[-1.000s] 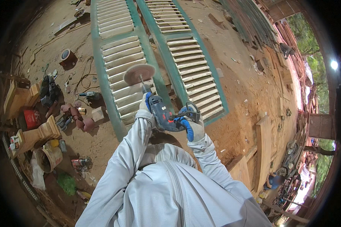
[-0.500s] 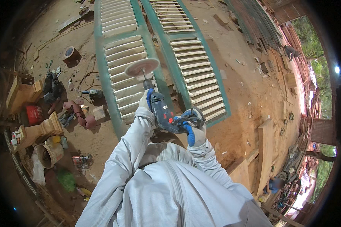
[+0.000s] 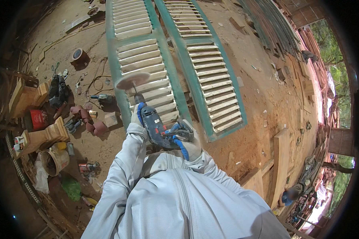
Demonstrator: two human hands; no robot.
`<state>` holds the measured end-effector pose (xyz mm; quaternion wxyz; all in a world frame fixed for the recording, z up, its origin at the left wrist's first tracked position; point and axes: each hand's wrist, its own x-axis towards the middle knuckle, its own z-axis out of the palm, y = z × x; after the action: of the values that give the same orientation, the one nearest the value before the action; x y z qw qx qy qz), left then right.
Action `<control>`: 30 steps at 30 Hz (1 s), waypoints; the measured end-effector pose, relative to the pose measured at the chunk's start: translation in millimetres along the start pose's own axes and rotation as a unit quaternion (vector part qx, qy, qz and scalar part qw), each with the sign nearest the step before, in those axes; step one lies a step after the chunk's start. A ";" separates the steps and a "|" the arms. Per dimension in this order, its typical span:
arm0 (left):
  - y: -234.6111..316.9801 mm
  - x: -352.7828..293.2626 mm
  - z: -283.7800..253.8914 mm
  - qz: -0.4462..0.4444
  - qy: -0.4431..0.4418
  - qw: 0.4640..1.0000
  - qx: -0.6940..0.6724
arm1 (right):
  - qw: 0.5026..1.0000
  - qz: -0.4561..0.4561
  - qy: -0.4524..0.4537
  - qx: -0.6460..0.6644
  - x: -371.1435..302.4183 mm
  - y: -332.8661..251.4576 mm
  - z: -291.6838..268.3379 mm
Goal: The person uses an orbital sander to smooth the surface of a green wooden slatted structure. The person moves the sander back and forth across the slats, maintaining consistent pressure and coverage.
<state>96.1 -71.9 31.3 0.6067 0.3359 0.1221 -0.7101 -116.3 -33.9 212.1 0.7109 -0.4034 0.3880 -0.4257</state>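
A dark corded drill [image 3: 154,124] with red parts is in both my gloved hands. My left hand [image 3: 136,116] wraps round its front, just behind the chuck. At the rear handle my right hand [image 3: 186,141] grips it, near a dark cable. A flat round sanding disc [image 3: 132,81] on a thin shaft extends from the chuck; its outline is blurred. The disc is over the left edge of a green-framed louvred shutter [image 3: 172,81] with pale slats; whether it touches is unclear. A second, similar shutter [image 3: 229,75] lies to the right.
On the dirt floor at left lie a green-bodied power tool [image 3: 103,98], reddish abrasive strips [image 3: 83,115], a bucket [image 3: 60,158] and a turned wooden piece [image 3: 48,137]. Wooden boards [image 3: 280,163] stand at right. A person [image 3: 288,196] is at the far lower right.
Both hands have carried the drill left and slightly down in view. The disc has gone from over the slats to the left shutter's outer edge. My grip looks the same.
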 end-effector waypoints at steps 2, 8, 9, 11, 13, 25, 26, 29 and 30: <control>-2.2 3.0 -8.6 0.020 0.028 0.999 0.016 | 1.000 0.016 0.007 0.001 -1.1 4.8 -5.7; -5.2 -22.7 21.1 -0.012 0.011 1.000 -0.011 | 0.998 0.036 0.033 0.049 -11.3 -10.8 -0.2; -5.4 -26.1 23.6 -0.007 0.020 1.000 -0.003 | 0.998 0.040 0.027 0.049 -11.8 -13.6 0.4; -7.4 -25.5 17.9 -0.015 0.039 0.999 0.021 | 0.993 0.056 0.056 0.092 -12.7 -5.7 0.9; -9.2 -23.8 12.3 -0.032 -0.001 0.999 0.023 | 0.992 0.062 0.058 0.090 -11.7 1.2 1.1; 3.2 -13.1 -9.3 0.030 0.005 1.000 0.008 | 0.995 0.024 0.030 0.089 -19.9 19.4 4.8; 2.5 -15.2 -16.3 0.044 0.032 0.998 0.034 | 0.987 0.048 0.010 0.153 -22.0 15.0 8.0; -8.5 -18.3 -16.8 -0.045 0.037 0.998 0.019 | 0.995 0.020 -0.012 0.098 -22.4 8.6 11.2; -6.7 -13.6 -12.3 -0.043 0.046 0.998 0.030 | 0.996 0.024 0.017 0.084 -22.8 6.8 15.9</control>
<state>94.3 -52.5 29.2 0.5590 0.3804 0.1426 -0.7228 -107.7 -6.9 216.6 0.7455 -0.3254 0.3722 -0.4470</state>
